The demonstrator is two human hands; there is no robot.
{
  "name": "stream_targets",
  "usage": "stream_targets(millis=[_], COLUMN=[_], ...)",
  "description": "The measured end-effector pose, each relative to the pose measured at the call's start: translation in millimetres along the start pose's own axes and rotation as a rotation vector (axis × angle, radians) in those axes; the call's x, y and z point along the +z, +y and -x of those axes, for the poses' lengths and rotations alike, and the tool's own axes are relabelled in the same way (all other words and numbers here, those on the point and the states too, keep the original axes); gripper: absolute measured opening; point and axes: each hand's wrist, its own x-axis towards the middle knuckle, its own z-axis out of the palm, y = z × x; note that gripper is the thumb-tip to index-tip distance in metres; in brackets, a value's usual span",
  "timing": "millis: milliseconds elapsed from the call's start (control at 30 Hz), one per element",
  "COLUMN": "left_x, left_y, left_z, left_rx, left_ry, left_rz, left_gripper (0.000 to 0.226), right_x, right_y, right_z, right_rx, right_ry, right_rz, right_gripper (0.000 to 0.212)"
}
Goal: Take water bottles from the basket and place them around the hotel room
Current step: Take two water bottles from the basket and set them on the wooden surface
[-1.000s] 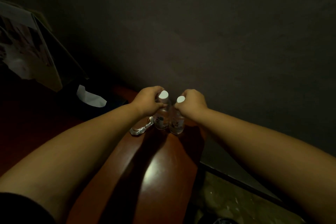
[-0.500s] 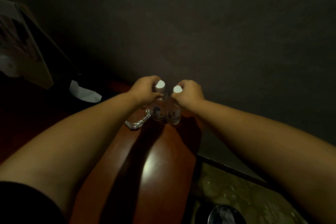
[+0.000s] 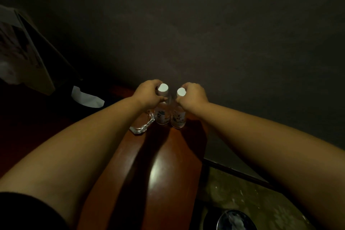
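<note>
A dark wall [image 3: 205, 24] rises behind a glossy reddish wooden table [image 3: 158, 173]. The left hand [image 3: 148, 94] is clenched round the neck of one white-capped water bottle [image 3: 162, 115]; the right hand [image 3: 193, 94] grasps another water bottle [image 3: 178, 119]. The bottles stand upright, touching. A glass ashtray [image 3: 141, 127] sits just left of the left-hand grip.

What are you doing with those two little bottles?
A person is setting two small water bottles side by side at the far end of a reddish wooden table, close to the dark wall. The left hand grips the left bottle near its white cap, and the right hand grips the right bottle the same way. Both bottles stand upright on the wood, next to a glass ashtray.
</note>
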Motion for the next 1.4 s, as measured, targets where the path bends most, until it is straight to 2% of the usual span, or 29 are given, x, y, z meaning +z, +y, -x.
stream_targets(millis=[200,267,400,500,600,700,767,867,1033,1200,1400], left_x=[2,2,-1,-8,-14,-2,22,75,163,243,361], left_y=[1,2,11,30,64,107,135,169,224,305,421], left_z=[1,2,3,7,15,26,35,50,84,138,263], left_rx=[-0.017,-0.034,-0.091,-0.12,0.05,0.261,0.301,0.294,0.369,0.531,0.884], left_ry=[-0.01,-0.013,-0.024,-0.043,0.014,0.041,-0.119,-0.4,-0.677,-0.786,-0.83], left_rz=[0.013,0.006,0.061,0.115,0.005,-0.163,-0.211,-0.314,-0.546,-0.638,-0.643], left_gripper=[0.042,0.045,0.078,0.092,0.085,0.063,0.052,0.045,0.048,0.037,0.029], right_x=[0,2,-2,-19,-44,-69,-83,-108,-162,-220,-277], right_y=[0,4,24,46,66,85,100,130,202,293,394], right_z=[1,5,13,18,23,34,50,82,154,266,442], right_rx=[0.022,0.026,0.042,0.062,0.096,0.11,0.109,0.122,0.234,0.409,0.679], right_ry=[-0.017,-0.03,-0.078,-0.131,-0.155,-0.182,-0.194,-0.199,-0.181,-0.083,0.088], right_rz=[-0.02,-0.053,-0.108,-0.051,0.011,0.04,0.067,0.122,0.142,0.114,0.057], right_gripper=[0.047,0.061,0.095,0.103,0.096,0.075,0.064,0.06,0.055,0.048,0.045])
